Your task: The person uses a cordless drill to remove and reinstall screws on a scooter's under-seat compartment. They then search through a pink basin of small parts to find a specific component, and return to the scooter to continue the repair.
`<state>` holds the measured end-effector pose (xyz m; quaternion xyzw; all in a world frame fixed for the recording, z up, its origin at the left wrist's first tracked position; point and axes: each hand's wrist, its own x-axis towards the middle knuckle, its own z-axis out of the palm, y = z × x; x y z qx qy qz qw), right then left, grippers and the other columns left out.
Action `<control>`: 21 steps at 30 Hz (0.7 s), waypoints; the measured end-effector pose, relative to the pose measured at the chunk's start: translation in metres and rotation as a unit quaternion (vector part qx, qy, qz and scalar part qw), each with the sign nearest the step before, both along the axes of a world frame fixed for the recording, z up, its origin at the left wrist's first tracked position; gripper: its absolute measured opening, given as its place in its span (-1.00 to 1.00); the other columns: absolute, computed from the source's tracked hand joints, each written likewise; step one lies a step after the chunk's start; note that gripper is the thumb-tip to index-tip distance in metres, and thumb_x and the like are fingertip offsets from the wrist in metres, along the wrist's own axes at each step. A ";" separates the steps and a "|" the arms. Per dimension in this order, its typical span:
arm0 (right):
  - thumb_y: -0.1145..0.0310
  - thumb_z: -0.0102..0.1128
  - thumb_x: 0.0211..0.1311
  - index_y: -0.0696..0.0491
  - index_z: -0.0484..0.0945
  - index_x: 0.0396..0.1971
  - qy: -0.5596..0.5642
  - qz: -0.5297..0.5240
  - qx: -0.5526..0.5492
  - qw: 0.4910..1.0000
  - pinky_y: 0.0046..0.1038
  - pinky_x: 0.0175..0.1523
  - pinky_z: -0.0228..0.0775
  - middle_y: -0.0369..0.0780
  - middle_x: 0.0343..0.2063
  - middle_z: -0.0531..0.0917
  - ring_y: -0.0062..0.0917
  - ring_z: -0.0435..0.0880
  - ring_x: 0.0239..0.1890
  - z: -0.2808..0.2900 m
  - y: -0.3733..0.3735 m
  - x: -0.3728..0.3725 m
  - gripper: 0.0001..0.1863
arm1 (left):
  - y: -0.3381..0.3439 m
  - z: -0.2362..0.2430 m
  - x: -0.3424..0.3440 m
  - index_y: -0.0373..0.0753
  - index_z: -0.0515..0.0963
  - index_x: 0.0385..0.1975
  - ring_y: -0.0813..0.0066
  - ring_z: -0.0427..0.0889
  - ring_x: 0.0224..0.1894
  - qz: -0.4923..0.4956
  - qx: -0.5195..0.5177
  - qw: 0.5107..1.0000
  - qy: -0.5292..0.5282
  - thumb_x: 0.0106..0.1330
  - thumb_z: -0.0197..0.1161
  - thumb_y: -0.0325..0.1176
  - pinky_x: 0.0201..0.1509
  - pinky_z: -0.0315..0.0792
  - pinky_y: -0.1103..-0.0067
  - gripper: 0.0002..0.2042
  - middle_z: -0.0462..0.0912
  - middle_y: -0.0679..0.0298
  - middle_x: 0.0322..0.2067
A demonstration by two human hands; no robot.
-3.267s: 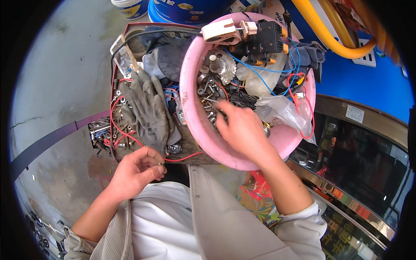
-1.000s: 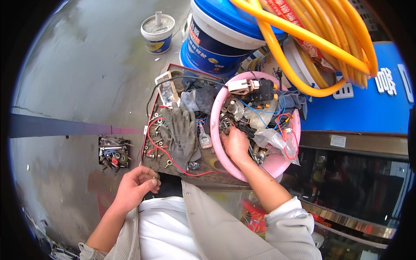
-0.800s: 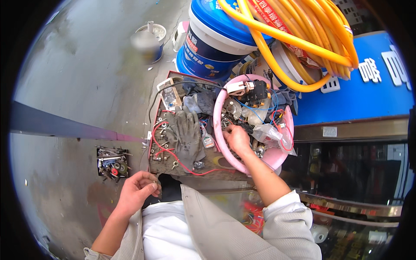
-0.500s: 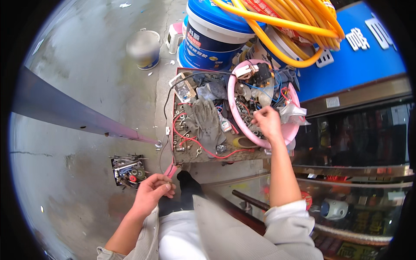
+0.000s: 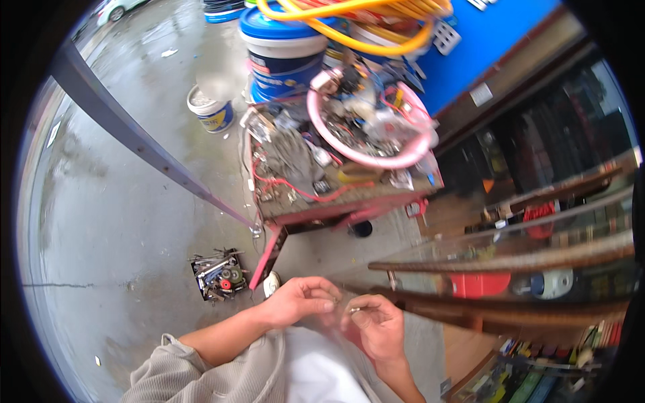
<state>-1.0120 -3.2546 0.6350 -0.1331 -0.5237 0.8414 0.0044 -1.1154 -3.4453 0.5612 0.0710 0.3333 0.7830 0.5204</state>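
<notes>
In front of my body, my left hand [image 5: 304, 302] and my right hand [image 5: 379, 329] are close together, fingertips facing. A small metal piece [image 5: 355, 310] is pinched between my right thumb and fingers; its exact kind is too small to tell. My left thumb and fingers are pressed together too, but what they hold, if anything, I cannot make out. Beyond my hands stands a red-edged table [image 5: 349, 199]. On it sits a pink basin [image 5: 396, 161] full of mixed small hardware, wires and plastic bags. A dirty grey glove [image 5: 292, 158] lies left of the basin.
A tray of tools [image 5: 220, 275] is on the wet ground at left. A metal pole [image 5: 134, 121] slants down beside the table. Behind stand a large blue-and-white bucket [image 5: 282, 64], a yellow hose coil [image 5: 383, 47] and a smaller bucket [image 5: 211, 115]. Glass-fronted shelves [image 5: 531, 258] line the right side.
My right hand has left the pink basin and come back beside my left hand, with a small metal piece in it. My left hand has moved right. The view has shifted, showing the table farther off.
</notes>
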 end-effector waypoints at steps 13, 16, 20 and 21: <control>0.69 0.40 0.28 0.26 0.58 -0.12 0.162 -0.212 0.030 0.963 -0.29 -0.01 0.67 -0.06 -0.26 0.72 -0.35 0.75 -0.19 0.022 0.180 0.358 -0.78 | 0.238 0.066 0.281 -0.44 0.59 -0.05 0.24 0.80 -0.24 -0.199 0.120 0.972 0.028 0.39 0.44 -0.44 -0.12 0.72 0.35 -0.74 0.76 0.00 -0.17; 0.72 0.41 0.27 0.23 0.55 -0.12 0.194 -0.250 -0.012 0.949 -0.28 -0.02 0.67 -0.06 -0.25 0.71 -0.33 0.75 -0.17 0.021 0.223 0.421 -0.74 | 0.294 0.083 0.337 -0.42 0.54 -0.01 0.20 0.80 -0.23 -0.246 0.102 0.963 0.027 0.42 0.41 -0.44 -0.14 0.71 0.32 -0.72 0.77 -0.04 -0.16; 0.75 0.40 0.23 0.16 0.54 -0.14 0.226 -0.308 -0.011 0.924 -0.29 -0.13 0.66 -0.03 -0.32 0.72 -0.34 0.74 -0.27 0.020 0.292 0.458 -0.71 | 0.384 0.091 0.373 -0.37 0.44 0.08 0.14 0.80 -0.23 -0.268 0.096 0.958 0.034 0.45 0.36 -0.47 -0.16 0.68 0.28 -0.68 0.77 -0.10 -0.15; 0.75 0.41 0.22 0.16 0.55 -0.15 0.224 -0.326 0.003 0.919 -0.30 -0.15 0.66 -0.04 -0.32 0.72 -0.35 0.73 -0.28 0.017 0.314 0.467 -0.72 | 0.410 0.090 0.379 -0.36 0.44 0.08 0.13 0.80 -0.23 -0.273 0.094 0.956 0.045 0.46 0.36 -0.47 -0.15 0.68 0.28 -0.69 0.78 -0.10 -0.15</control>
